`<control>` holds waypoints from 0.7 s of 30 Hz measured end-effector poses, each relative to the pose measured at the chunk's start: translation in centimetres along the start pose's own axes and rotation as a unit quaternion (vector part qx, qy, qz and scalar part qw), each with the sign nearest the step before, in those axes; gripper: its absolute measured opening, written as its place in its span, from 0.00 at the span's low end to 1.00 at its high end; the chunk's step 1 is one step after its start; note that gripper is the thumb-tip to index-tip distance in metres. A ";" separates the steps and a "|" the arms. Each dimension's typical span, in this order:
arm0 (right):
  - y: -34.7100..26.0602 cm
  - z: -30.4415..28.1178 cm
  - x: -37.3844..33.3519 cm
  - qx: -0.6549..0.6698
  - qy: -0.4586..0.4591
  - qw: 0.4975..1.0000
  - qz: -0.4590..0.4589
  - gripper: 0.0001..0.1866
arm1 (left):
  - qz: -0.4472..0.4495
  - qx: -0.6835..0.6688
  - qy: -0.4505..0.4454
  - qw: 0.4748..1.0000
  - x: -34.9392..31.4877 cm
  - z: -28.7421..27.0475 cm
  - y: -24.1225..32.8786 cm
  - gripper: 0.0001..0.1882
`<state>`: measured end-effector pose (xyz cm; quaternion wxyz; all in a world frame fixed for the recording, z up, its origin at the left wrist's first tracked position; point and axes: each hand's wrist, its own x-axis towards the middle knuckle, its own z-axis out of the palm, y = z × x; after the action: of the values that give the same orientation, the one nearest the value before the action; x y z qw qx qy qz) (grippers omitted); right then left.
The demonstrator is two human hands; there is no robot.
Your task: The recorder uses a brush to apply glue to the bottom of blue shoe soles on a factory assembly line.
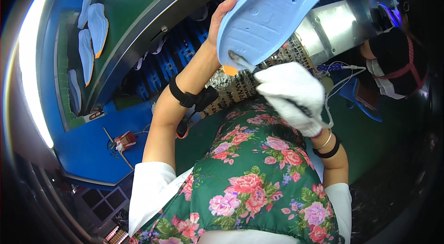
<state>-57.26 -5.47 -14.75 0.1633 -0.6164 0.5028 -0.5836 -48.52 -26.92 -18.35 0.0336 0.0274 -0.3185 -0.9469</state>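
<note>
My bare left hand (221, 18) grips a light blue shoe insole (263, 24) by its edge, tilting it up in front of me. Small holes dot the insole's far part, and an orange patch shows at its heel end. In a white knitted glove, my right hand (291, 89) is closed around a small brush (243, 62). Its dark, slightly blurred tip touches the insole's surface close to the heel. Most of the handle is hidden in the glove.
Several blue insoles with orange edges (98, 27) lie on a green conveyor belt (127, 1) at the far left. A red container (125, 141) and a thin stick rest on a blue table (88, 156). At right are a white cable (340, 88) and another person (393, 59).
</note>
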 end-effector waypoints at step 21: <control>3.8 -10.0 4.3 -0.234 0.135 0.962 -0.037 0.10 | -0.094 -0.249 -0.001 0.964 -2.5 0.5 -7.2 0.52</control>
<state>-68.53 -6.74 -12.74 -0.0769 -0.5707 0.6198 -0.5331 -46.40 -20.68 -22.21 -0.0503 0.0467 -0.0685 -0.9953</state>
